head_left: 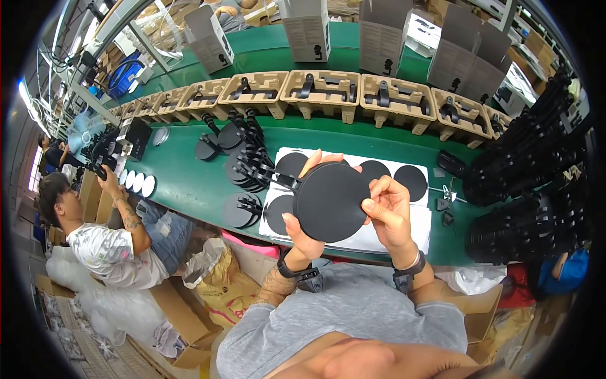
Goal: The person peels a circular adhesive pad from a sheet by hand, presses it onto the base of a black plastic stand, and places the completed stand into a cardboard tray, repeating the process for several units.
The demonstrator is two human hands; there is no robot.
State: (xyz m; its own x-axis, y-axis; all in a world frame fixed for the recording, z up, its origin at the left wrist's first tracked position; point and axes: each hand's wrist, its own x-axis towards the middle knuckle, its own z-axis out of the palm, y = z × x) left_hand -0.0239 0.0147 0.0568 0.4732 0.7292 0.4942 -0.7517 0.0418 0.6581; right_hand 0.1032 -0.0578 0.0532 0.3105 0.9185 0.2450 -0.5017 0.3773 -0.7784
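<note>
My left hand (303, 242) is wrapped round a black round base (333, 203) from below and behind, thumb at its near left edge. The base is tilted, with its flat face toward me, and a jointed black bracket (284, 180) sticks out at its left. At the right edge of the base, my right hand (392, 213) is closed, thumb and fingertips pinching the rim; whether a thin pad lies between them I cannot tell. Beneath both hands lie white sheets (419, 228) bearing several black round pads (411, 183).
Several black bases with brackets (242, 210) stand to the left. Stacked black parts (505, 221) crowd the right. Moulded brown trays (320, 88) line the far side of the green table (189, 164), with upright boxes (306, 38) behind. A co-worker (113, 243) sits at left, near white discs (148, 186).
</note>
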